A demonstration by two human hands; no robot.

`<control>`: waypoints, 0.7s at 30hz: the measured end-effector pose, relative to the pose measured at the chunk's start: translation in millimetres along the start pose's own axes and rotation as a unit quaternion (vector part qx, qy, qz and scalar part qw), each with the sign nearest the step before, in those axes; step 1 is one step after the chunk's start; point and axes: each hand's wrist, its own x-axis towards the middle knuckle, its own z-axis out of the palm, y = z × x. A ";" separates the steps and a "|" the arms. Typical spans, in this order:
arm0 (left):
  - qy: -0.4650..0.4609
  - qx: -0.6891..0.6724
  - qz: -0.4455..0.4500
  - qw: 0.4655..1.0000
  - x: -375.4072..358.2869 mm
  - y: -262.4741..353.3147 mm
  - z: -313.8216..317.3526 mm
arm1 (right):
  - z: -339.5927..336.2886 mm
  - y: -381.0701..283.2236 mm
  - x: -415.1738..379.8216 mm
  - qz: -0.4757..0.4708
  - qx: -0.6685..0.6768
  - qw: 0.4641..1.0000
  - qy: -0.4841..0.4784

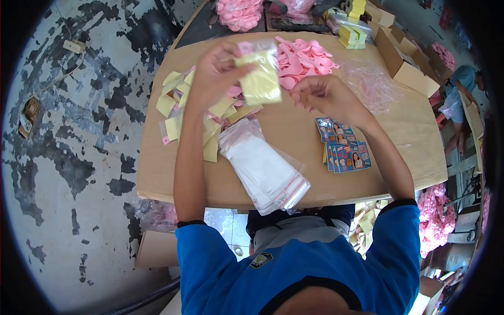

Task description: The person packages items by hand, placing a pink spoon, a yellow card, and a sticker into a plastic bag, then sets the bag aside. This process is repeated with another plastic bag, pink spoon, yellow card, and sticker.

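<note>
My left hand point(216, 71) is closed on a clear plastic packet point(261, 79) with a pale yellow card inside and a bit of pink at its top corner. The packet is held up over the table, slightly blurred. To its right is my right hand point(332, 100), thumb and fingers pinched together; whatever lies between them is too small to make out. Behind the hands is a heap of pink plastic spoons point(304, 58). Below my left hand lies a stack of clear plastic bags point(262, 168). Blue printed cards point(346, 155) lie below my right hand.
Finished-looking yellow packets point(212, 126) are heaped at the left of the brown table point(336, 186). Thin clear plastic strips point(370, 86) pile up at the right. An open cardboard box point(407, 58) and yellow card stacks point(353, 37) stand at the back. Another person point(462, 84) is at far right.
</note>
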 end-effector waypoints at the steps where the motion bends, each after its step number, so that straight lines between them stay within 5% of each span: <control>1: 0.031 0.023 0.008 0.999 2.1 -0.6 -12.5 | 1.8 0.0 -1.5 0.001 -0.030 0.999 -0.026; 3: 0.089 0.066 0.024 0.994 5.7 -4.8 -36.5 | 18.1 -0.2 -10.4 -0.046 -0.153 0.983 -0.093; 4: 0.133 0.218 0.057 0.965 5.3 -12.9 -47.1 | 27.4 -3.7 -14.5 -0.015 -0.175 0.977 -0.118; 6: 0.208 0.502 0.119 0.831 3.4 -21.2 -55.8 | 42.7 -10.3 -18.7 0.046 -0.218 0.961 -0.166; 9: 0.178 0.431 0.033 0.884 -4.1 -4.1 -43.3 | 49.0 -2.0 -15.7 0.066 -0.149 0.966 -0.200; 12: -0.121 0.179 -0.115 0.970 -17.2 32.2 -27.3 | 49.9 1.1 -14.5 0.063 -0.109 0.975 -0.185; 16: -0.458 0.154 -0.126 0.866 -64.8 62.0 22.2 | 46.5 5.9 -15.8 0.013 -0.111 0.975 -0.190; 21: -0.424 0.190 -0.177 0.868 -106.7 32.6 39.3 | 34.4 18.3 -20.5 -0.032 -0.090 0.984 -0.149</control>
